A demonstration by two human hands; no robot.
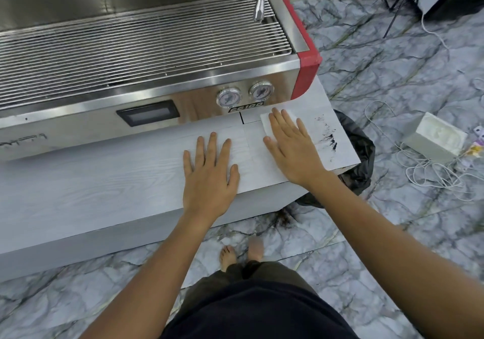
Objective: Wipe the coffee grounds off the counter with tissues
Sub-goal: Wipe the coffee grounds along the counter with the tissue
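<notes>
White tissue [267, 122] flat on counter [104, 181] — dark grounds [330, 139] smeared beside it.

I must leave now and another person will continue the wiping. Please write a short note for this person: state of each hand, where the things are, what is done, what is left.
Left hand: flat on the counter, fingers spread, holding nothing.
Right hand: flat, palm down on a white tissue, pressing it to the counter near the right end.
Coffee grounds: dark smear just to the right of the right hand, close to the counter's right edge, in front of the espresso machine.
Black bin bag: on the floor below that edge.
Done: tissue is placed.
Left: grounds still there; probably sweep the tissue right over them. More grounds lie on the floor.
</notes>
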